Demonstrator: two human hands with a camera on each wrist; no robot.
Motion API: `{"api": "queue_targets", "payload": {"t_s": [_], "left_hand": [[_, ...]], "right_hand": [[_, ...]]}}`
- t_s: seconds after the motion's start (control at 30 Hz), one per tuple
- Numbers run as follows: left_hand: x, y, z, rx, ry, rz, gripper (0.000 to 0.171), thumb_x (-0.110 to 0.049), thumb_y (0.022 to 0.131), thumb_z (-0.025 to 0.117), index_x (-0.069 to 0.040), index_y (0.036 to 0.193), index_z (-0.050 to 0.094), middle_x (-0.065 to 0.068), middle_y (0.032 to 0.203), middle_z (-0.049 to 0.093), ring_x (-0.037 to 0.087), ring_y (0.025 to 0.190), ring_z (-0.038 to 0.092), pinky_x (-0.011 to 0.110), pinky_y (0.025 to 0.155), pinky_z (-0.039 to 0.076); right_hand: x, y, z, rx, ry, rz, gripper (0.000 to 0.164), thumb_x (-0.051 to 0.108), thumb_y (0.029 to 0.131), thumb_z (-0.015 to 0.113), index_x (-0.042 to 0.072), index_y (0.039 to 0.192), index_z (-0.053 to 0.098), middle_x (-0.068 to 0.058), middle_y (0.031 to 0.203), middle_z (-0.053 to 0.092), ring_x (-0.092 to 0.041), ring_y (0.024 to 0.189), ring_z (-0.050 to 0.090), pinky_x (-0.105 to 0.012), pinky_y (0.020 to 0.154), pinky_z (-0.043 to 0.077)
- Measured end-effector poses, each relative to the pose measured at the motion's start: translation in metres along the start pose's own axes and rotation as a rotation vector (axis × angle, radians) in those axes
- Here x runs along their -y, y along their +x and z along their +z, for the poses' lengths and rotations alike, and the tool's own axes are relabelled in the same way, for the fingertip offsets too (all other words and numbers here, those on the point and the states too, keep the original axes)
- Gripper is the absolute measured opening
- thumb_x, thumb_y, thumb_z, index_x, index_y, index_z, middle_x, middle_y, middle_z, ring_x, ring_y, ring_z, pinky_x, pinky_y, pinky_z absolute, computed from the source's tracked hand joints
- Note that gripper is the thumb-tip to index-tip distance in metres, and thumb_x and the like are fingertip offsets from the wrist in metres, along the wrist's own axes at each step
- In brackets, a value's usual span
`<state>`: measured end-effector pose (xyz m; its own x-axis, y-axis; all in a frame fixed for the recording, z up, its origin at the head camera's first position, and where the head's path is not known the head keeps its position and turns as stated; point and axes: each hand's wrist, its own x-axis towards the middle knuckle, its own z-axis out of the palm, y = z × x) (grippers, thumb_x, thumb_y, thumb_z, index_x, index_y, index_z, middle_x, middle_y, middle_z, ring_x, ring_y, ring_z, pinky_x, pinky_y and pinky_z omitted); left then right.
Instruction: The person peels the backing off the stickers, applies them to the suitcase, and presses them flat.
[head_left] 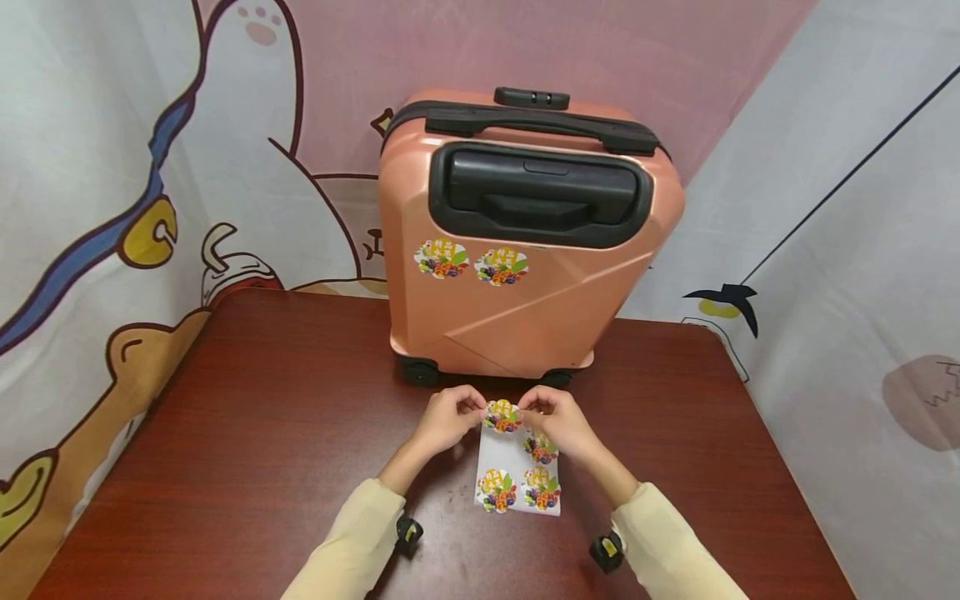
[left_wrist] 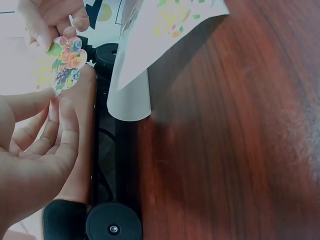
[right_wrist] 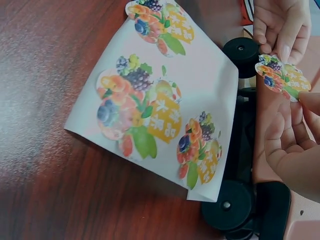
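Between both hands a round fruit sticker (head_left: 502, 416) is held up by its two edges. The left hand (head_left: 451, 418) pinches its left edge with thumb and forefinger, and the right hand (head_left: 558, 422) pinches its right edge. In the right wrist view the fruit-printed sticker (right_wrist: 283, 79) appears off the sheet, in front of the suitcase. Below the hands lies a white backing sheet (head_left: 501, 454) bearing several more fruit stickers, its near edge lifted and curled in the wrist views. A pink hard-shell suitcase (head_left: 517, 308) stands upright beyond, with two matching stickers (head_left: 442, 259) side by side under its handle recess.
The suitcase stands on wheels (head_left: 420, 372) at the back of a dark red-brown wooden table (head_left: 300, 400). Behind it hangs a cartoon-printed cloth (head_left: 330, 83). A black band with a small device (head_left: 607, 551) sits at each wrist.
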<state>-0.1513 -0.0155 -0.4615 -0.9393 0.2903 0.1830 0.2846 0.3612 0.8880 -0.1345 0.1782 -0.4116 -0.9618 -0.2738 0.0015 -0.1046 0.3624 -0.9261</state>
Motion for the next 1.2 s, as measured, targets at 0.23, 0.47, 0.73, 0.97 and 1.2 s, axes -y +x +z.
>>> {"api": "queue_targets", "payload": {"t_s": [0.23, 0.47, 0.73, 0.97, 1.2], "left_hand": [[-0.006, 0.002, -0.005, -0.032, 0.001, -0.017, 0.004, -0.004, 0.079, 0.068, -0.004, 0.079, 0.063, 0.002, 0.073, 0.063, 0.012, 0.067, 0.058, 0.022, 0.06, 0.047], [-0.015, 0.006, -0.011, -0.071, -0.015, -0.005, 0.005, -0.003, 0.078, 0.068, -0.003, 0.077, 0.063, 0.002, 0.07, 0.063, 0.01, 0.063, 0.057, 0.021, 0.057, 0.046], [-0.03, 0.012, -0.021, -0.123, -0.035, 0.012, 0.005, -0.003, 0.078, 0.068, -0.003, 0.078, 0.063, 0.002, 0.07, 0.063, 0.009, 0.062, 0.057, 0.02, 0.056, 0.046], [-0.046, 0.02, -0.033, -0.194, -0.052, 0.03, 0.005, -0.002, 0.078, 0.068, -0.001, 0.079, 0.063, 0.005, 0.071, 0.063, 0.013, 0.063, 0.058, 0.022, 0.058, 0.048], [-0.057, 0.027, -0.044, -0.292, -0.061, 0.067, 0.007, -0.001, 0.077, 0.069, -0.001, 0.077, 0.062, 0.006, 0.07, 0.062, 0.012, 0.06, 0.057, 0.021, 0.056, 0.047]], "right_hand": [[0.013, 0.001, 0.003, -0.022, -0.034, -0.012, 0.004, -0.009, 0.079, 0.061, -0.009, 0.081, 0.057, -0.022, 0.073, 0.058, -0.02, 0.062, 0.053, -0.026, 0.054, 0.045], [0.02, 0.005, 0.004, -0.079, -0.035, -0.02, 0.01, -0.01, 0.078, 0.061, -0.001, 0.077, 0.057, -0.02, 0.071, 0.058, -0.011, 0.057, 0.049, -0.02, 0.051, 0.04], [0.039, 0.012, 0.002, -0.141, -0.033, -0.057, 0.008, -0.011, 0.077, 0.062, -0.005, 0.078, 0.057, -0.017, 0.069, 0.058, -0.009, 0.056, 0.047, -0.02, 0.051, 0.038], [0.06, 0.02, 0.002, -0.187, -0.019, -0.107, 0.007, -0.011, 0.077, 0.061, -0.006, 0.078, 0.057, -0.016, 0.066, 0.056, -0.011, 0.057, 0.049, -0.019, 0.051, 0.039], [0.075, 0.026, 0.008, -0.241, -0.009, -0.194, 0.007, -0.013, 0.076, 0.061, -0.009, 0.078, 0.056, -0.016, 0.07, 0.056, -0.016, 0.061, 0.053, -0.018, 0.055, 0.041]]}}
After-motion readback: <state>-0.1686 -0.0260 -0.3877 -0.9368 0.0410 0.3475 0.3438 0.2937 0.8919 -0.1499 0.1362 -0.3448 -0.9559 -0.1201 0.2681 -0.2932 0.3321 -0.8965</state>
